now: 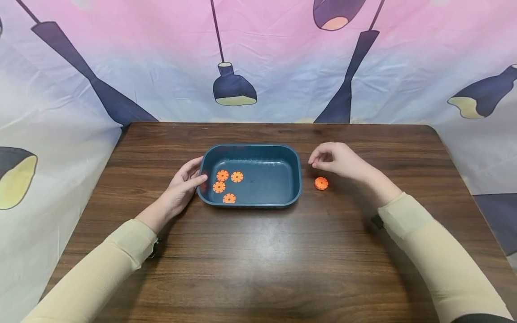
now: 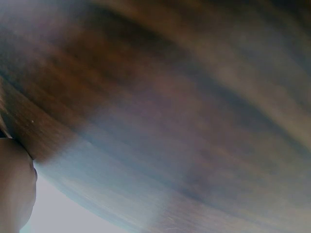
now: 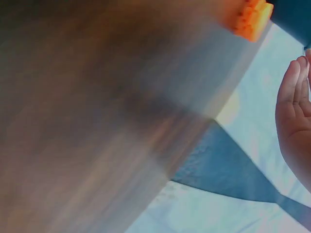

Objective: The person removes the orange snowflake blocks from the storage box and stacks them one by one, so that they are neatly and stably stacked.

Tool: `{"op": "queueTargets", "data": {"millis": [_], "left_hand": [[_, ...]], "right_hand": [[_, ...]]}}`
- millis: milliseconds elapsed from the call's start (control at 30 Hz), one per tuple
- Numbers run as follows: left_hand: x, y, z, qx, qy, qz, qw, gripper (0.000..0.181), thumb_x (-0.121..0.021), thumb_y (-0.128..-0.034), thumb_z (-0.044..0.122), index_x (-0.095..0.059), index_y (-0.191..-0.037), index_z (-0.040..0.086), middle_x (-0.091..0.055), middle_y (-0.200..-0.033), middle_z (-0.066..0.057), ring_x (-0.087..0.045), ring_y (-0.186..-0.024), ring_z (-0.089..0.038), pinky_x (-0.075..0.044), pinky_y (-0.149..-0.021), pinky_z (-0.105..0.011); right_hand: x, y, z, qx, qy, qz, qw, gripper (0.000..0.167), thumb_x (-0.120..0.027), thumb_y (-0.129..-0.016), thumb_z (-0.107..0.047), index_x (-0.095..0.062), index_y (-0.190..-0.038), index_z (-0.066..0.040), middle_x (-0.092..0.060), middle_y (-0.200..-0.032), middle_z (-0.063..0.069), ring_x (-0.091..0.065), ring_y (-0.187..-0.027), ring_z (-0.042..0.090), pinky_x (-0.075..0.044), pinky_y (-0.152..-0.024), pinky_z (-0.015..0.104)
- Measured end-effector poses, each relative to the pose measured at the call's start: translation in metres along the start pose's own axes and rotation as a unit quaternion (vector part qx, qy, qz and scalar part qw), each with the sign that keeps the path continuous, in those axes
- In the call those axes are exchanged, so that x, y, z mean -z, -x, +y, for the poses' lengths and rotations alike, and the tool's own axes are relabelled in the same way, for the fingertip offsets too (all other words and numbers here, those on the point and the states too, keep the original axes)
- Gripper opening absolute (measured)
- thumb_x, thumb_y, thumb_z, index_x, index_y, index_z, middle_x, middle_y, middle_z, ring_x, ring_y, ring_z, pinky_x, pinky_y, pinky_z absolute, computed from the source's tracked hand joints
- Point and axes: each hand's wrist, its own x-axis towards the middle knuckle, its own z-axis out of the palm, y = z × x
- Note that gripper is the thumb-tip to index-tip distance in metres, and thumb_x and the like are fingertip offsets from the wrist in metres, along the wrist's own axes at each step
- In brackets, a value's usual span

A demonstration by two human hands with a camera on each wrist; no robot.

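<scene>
A dark teal rectangular tub (image 1: 266,179) stands on the wooden table. Several flat orange notched discs (image 1: 229,198) lie on its floor toward the left. My left hand (image 1: 177,190) grips the tub's left side, thumb over the rim and fingers outside. To the right of the tub, my right hand (image 1: 341,159) hovers with loosely bent fingers, and nothing shows between them. Just below it on the table is a small stack of orange discs (image 1: 321,183), whose notched edges also appear in the right wrist view (image 3: 253,20). Only part of the left hand (image 2: 17,187) enters the left wrist view.
The brown wood-grain table (image 1: 258,260) extends on all sides of the tub. Behind it hangs a pink and blue cloth (image 1: 274,76) printed with dark lamps, which meets the table's back edge.
</scene>
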Motion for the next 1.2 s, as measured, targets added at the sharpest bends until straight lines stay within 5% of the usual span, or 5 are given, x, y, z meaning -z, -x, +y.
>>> {"op": "queueTargets", "data": {"millis": [567, 1200], "left_hand": [[0.000, 0.001, 0.001, 0.001, 0.001, -0.002, 1.0000, 0.045, -0.058, -0.1065, 0.004, -0.050, -0.147, 0.021, -0.055, -0.140, 0.012, -0.054, -0.130, 0.000, -0.047, -0.104, -0.012], [-0.001, 0.001, 0.001, 0.001, 0.001, -0.003, 1.0000, 0.044, -0.058, -0.1064, 0.004, -0.050, -0.147, 0.021, -0.055, -0.140, 0.012, -0.053, -0.131, -0.001, -0.047, -0.104, -0.012]], "right_hand": [[-0.012, -0.030, -0.049, 0.049, -0.044, -0.009, 0.9978, 0.012, -0.071, -0.101, -0.004, -0.076, -0.112, -0.004, -0.076, -0.107, 0.010, -0.072, -0.094, 0.021, -0.058, -0.086, 0.032], [-0.067, -0.055, -0.070, 0.093, -0.085, -0.060, 0.9902, 0.009, -0.073, -0.099, -0.005, -0.077, -0.107, -0.001, -0.075, -0.102, 0.009, -0.067, -0.088, 0.018, -0.058, -0.083, 0.031]]}}
